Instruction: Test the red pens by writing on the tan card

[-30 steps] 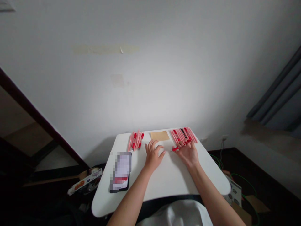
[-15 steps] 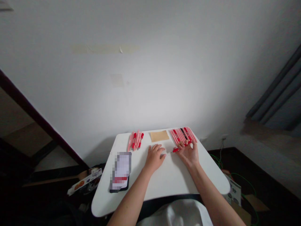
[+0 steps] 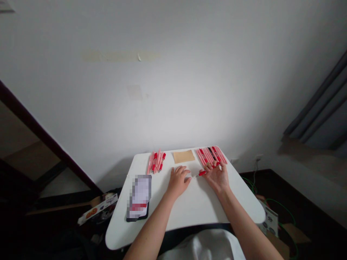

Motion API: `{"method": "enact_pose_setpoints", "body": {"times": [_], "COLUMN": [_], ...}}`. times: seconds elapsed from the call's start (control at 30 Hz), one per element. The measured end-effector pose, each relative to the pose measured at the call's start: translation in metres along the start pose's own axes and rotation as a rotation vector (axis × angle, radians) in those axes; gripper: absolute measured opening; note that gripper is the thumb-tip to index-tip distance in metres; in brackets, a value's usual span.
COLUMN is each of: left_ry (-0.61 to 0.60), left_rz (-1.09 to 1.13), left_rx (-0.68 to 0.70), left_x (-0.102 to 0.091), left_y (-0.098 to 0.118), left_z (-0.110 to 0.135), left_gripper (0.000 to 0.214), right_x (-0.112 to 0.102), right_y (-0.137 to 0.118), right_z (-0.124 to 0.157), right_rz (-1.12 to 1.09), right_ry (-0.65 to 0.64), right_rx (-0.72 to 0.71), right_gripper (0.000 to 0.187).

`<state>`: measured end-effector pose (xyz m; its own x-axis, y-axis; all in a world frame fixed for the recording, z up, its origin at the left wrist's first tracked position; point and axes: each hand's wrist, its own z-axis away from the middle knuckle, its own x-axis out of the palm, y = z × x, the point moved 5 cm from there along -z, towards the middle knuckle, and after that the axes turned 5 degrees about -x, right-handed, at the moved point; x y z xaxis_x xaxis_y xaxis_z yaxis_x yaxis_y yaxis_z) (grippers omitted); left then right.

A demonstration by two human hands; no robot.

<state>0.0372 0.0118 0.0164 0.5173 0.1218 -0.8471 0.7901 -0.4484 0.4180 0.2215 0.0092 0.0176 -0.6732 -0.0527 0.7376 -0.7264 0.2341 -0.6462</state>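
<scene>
Holding red pen (image 3: 202,173) in right hand (image 3: 218,177), one end towards left hand (image 3: 178,180)

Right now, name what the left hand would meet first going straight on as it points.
Probably the tan sheet ahead of the left hand, though height is unclear, so the hand might pass above.

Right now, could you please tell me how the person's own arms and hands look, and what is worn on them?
The left hand and right hand wear no gloves. The left forearm and right forearm show no sleeves, watch or bracelet. Any ring would be too small to tell.
</scene>
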Motion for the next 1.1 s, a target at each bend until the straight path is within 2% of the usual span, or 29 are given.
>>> {"method": "enact_pose_setpoints", "body": {"times": [0.13, 0.33, 0.57, 0.83, 0.97, 1.1], "left_ry": [0.000, 0.004, -0.006, 0.003, 0.003, -0.006], "left_rz": [0.004, 0.006, 0.007, 0.006, 0.002, 0.005], "left_rx": [-0.004, -0.002, -0.008, -0.005, -0.005, -0.010], "left_x": [-0.0017, -0.0016, -0.0009, 0.0002, 0.0002, -0.0008], "left_y": [0.0010, 0.0011, -0.0001, -0.0007, -0.0008, -0.0001], "left_z": [0.0004, 0.0008, 0.0001, 0.0004, 0.0003, 0.0002], "left_gripper": [0.029, 0.029, 0.030, 0.030, 0.030, 0.030], "right_x": [0.0010, 0.0056, 0.0011, -0.0002, 0.0007, 0.0001], "right_y": [0.0009, 0.0003, -0.0013, 0.0009, 0.0022, 0.0023], "right_z": [0.0003, 0.0016, 0.0004, -0.0005, -0.0005, -0.0007], "right_rz": [0.001, -0.134, 0.085, 0.052, 0.000, 0.042], "right_ry": [-0.006, 0.009, 0.014, -0.009, -0.002, -0.011], "right_rx": [0.016, 0.056, -0.007, 0.002, 0.020, 0.012], "right_gripper": [0.038, 0.032, 0.046, 0.036, 0.039, 0.042]}}
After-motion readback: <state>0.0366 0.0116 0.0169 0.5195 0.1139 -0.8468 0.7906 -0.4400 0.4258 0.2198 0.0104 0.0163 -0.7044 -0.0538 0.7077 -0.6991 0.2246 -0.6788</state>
